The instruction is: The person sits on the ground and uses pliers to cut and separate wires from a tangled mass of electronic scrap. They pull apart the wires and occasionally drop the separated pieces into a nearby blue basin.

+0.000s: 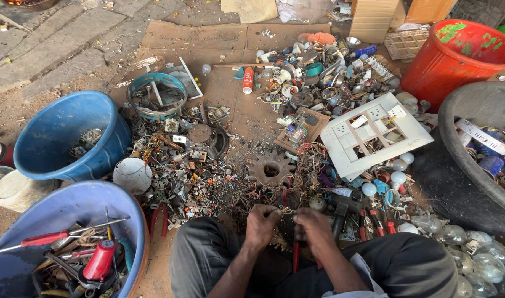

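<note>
Both hands meet low at centre frame over a small dark scrap part with bits of thin wire – it sits between the fingertips, just above the person's lap, at the near edge of the scrap heap. The part is too small and too covered to give a clear long axis; it seems to run roughly left-right between the two hands, but I cannot tell for sure. Left hand is curled, fingers pinching the part's left end, wrist bent, forearm coming up from bottom left. Right hand is clenched knuckles-up over the right end, and red plier handles stick out beneath it, pointing down toward the person – long axis near vertical in frame; whether the right hand grips the pliers or only the part is not clear. Around: tangled mass of thin copper-coloured wire just ahead of the hands, rusty toothed gear wheel beyond, white plastic switch-plate frame to the right, blue plastic tub far left, round blue basin of hand tools at lower left, red plastic bucket top right, clear glass bulbs at lower right.
</note>
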